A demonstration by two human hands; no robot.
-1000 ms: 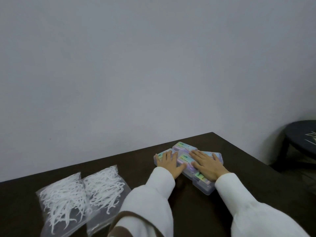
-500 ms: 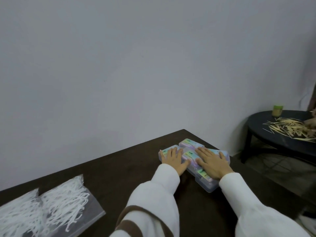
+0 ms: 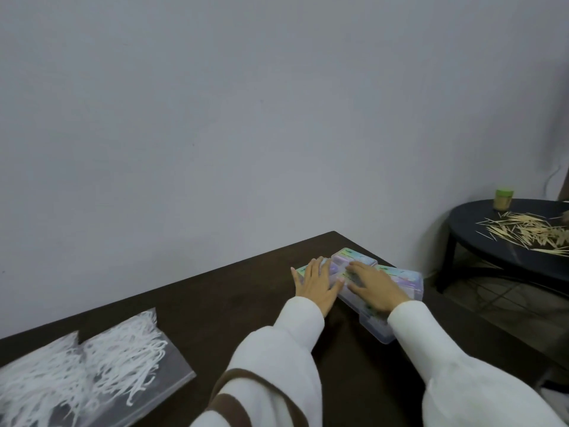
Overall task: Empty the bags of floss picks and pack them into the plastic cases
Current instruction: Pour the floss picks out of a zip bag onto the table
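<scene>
A plain pale grey wall (image 3: 246, 118) fills the upper two thirds of the frame, evenly and softly lit, bare but for a few faint specks. Below it a dark brown table (image 3: 215, 291) runs from the lower left toward its far corner right of centre. At the right edge stands a low round black side table (image 3: 480, 232) on dark legs, strewn with thin wooden sticks (image 3: 532, 232); a small green-lidded jar (image 3: 503, 199) sits at its back. Beneath it the floor (image 3: 492, 297) lies dim, crossed by shadow.

Bags (image 3: 83, 368) lie left of cases (image 3: 397, 282) on table (image 3: 234, 291)
</scene>
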